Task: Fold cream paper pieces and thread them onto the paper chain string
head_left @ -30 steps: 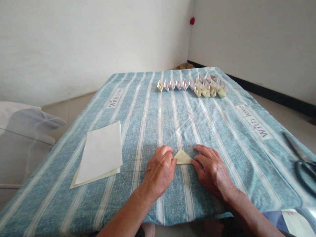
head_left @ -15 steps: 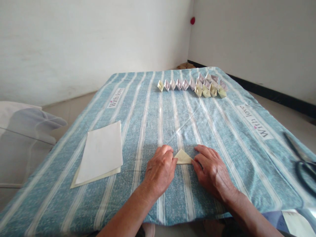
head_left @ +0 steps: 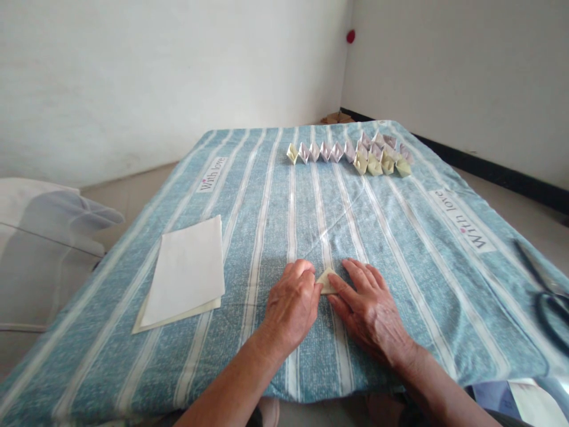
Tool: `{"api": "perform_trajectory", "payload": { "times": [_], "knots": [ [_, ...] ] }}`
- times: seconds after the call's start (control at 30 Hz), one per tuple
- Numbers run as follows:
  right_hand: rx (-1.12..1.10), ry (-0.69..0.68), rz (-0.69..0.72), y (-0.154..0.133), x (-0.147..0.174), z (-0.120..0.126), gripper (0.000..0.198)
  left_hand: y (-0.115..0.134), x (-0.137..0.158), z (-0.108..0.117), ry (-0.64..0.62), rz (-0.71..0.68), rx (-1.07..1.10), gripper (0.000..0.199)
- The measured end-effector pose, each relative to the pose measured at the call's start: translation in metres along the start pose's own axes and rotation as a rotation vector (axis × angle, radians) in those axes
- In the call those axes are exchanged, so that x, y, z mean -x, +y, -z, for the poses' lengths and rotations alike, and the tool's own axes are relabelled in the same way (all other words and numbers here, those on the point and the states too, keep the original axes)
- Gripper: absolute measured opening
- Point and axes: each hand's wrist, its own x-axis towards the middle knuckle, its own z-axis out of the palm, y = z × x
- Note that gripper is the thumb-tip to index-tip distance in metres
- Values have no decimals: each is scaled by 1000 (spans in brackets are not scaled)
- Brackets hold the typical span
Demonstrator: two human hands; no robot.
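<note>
Folded paper point(head_left: 325, 286) lay on striped cloth point(head_left: 273, 249) nr front edge, btwn hands. L hand point(head_left: 294, 301) was curled, thumb at paper's L corner; pinched or pressed, couldn't tell. R hand point(head_left: 371, 308) was loosely open, forefinger on paper, gripping nothing.

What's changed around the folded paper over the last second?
The right hand shifted left: its fingers, earlier at the right corner of the folded paper, now lie over its right part. The left hand stayed at the left corner; the sheets, paper boats and scissors kept their places.
</note>
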Motion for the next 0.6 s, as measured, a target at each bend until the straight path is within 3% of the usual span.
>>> {"api": "perform_trajectory", "payload": {
  "times": [0.6],
  "knots": [
    [47, -38, 5, -1, 2, -4, 33, 3, -1, 2, -14, 44, 4, 16]
  ]
}}
